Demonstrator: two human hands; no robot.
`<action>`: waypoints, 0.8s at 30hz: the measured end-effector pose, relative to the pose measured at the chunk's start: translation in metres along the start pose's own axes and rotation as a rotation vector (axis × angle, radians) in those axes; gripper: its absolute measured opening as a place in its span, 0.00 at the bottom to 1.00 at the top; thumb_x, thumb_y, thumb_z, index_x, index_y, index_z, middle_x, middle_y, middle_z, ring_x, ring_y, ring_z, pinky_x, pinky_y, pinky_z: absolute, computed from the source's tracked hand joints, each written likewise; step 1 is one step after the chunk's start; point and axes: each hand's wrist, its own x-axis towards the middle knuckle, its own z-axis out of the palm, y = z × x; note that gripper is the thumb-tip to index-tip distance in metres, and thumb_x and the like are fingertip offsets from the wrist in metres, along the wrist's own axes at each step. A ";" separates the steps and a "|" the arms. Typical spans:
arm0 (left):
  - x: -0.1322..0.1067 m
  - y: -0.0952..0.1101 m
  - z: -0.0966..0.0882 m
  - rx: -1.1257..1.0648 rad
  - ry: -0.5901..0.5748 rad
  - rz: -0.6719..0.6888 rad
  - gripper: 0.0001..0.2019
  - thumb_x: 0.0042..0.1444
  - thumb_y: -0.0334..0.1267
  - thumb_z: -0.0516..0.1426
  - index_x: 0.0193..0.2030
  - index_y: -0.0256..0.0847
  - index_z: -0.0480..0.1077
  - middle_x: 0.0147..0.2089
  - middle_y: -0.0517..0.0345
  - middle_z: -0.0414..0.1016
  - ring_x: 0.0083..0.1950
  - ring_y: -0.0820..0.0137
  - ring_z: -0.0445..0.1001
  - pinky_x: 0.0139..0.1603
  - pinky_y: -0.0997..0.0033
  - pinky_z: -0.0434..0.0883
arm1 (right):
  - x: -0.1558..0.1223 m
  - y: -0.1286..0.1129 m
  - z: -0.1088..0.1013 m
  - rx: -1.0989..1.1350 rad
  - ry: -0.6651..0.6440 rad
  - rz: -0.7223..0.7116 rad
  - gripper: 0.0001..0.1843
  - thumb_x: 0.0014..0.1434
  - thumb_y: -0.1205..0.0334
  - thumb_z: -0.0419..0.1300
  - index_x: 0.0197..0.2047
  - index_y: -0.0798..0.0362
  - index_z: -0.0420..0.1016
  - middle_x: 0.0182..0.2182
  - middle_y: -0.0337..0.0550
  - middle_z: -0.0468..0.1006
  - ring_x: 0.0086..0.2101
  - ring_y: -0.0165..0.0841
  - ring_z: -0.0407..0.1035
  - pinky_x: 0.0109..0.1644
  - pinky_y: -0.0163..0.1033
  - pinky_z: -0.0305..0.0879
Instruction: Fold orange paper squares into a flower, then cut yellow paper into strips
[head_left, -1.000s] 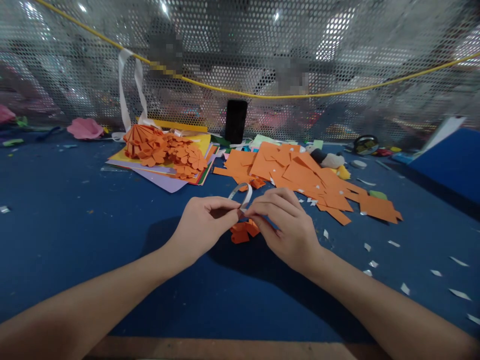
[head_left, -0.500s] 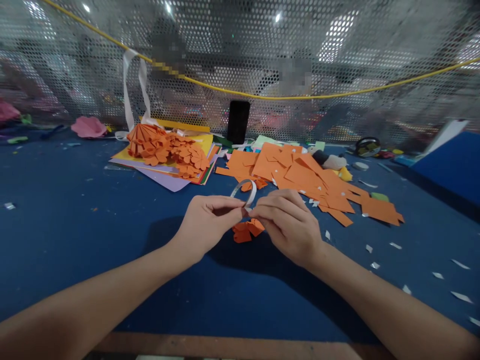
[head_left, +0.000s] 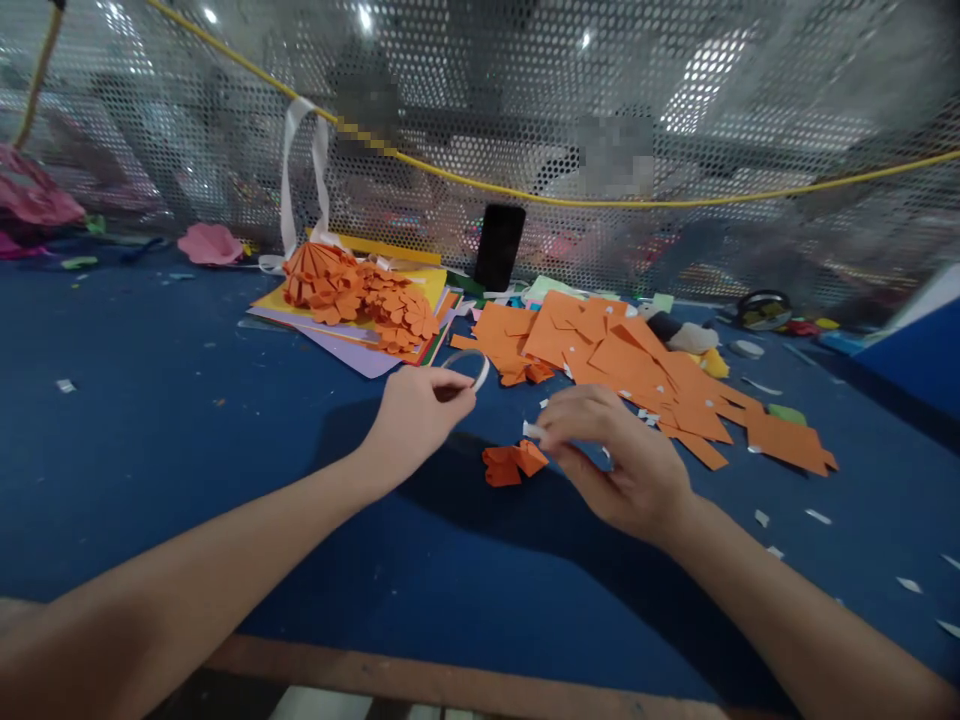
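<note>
Between its thumb and fingers, my left hand (head_left: 416, 415) pinches a thin white roll of tape (head_left: 481, 374), held up above the table. To the right, my right hand (head_left: 619, 455) grips a small white piece of tape (head_left: 533, 431) at its fingertips, apart from the roll. Just below and left of those fingertips lies a folded orange paper flower piece (head_left: 512, 463) on the blue table (head_left: 420, 580). A small folded orange piece (head_left: 529, 373) rests farther back, beside the loose paper.
Cut orange paper (head_left: 630, 355) spreads across the back right. Orange paper flowers (head_left: 367, 295) sit on stacked coloured sheets (head_left: 352, 350) at the back left. A phone (head_left: 500, 247) leans against the perforated metal screen (head_left: 465, 110). White scraps (head_left: 817, 516) litter the right side.
My hands have moved apart, the right one away with a small piece of tape, the left one keeping the roll. The whole view has shifted slightly.
</note>
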 end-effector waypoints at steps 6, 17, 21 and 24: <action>-0.001 -0.006 0.002 0.462 -0.119 0.313 0.13 0.58 0.28 0.55 0.44 0.40 0.80 0.50 0.47 0.82 0.50 0.57 0.80 0.54 0.56 0.75 | -0.002 0.023 -0.007 0.293 -0.385 0.247 0.23 0.63 0.76 0.52 0.58 0.47 0.64 0.49 0.48 0.81 0.53 0.36 0.74 0.59 0.48 0.68; -0.005 0.004 0.000 0.459 -0.078 0.344 0.11 0.66 0.35 0.53 0.45 0.41 0.78 0.45 0.52 0.82 0.46 0.60 0.79 0.48 0.62 0.73 | -0.003 0.025 0.001 0.235 -0.176 0.428 0.15 0.61 0.65 0.62 0.52 0.49 0.73 0.38 0.42 0.84 0.40 0.35 0.79 0.47 0.41 0.73; -0.019 0.023 0.008 0.062 -0.212 0.125 0.14 0.64 0.47 0.56 0.39 0.41 0.80 0.37 0.56 0.83 0.37 0.65 0.80 0.36 0.71 0.72 | -0.003 0.019 0.007 0.160 0.077 0.467 0.14 0.60 0.65 0.63 0.50 0.48 0.73 0.35 0.41 0.83 0.37 0.35 0.79 0.46 0.43 0.74; -0.027 0.028 0.016 -0.136 -0.285 -0.046 0.12 0.57 0.47 0.63 0.34 0.39 0.80 0.31 0.58 0.82 0.32 0.66 0.79 0.32 0.73 0.72 | -0.003 0.014 0.010 0.140 0.149 0.460 0.13 0.60 0.65 0.64 0.49 0.48 0.74 0.36 0.41 0.83 0.39 0.35 0.78 0.49 0.44 0.73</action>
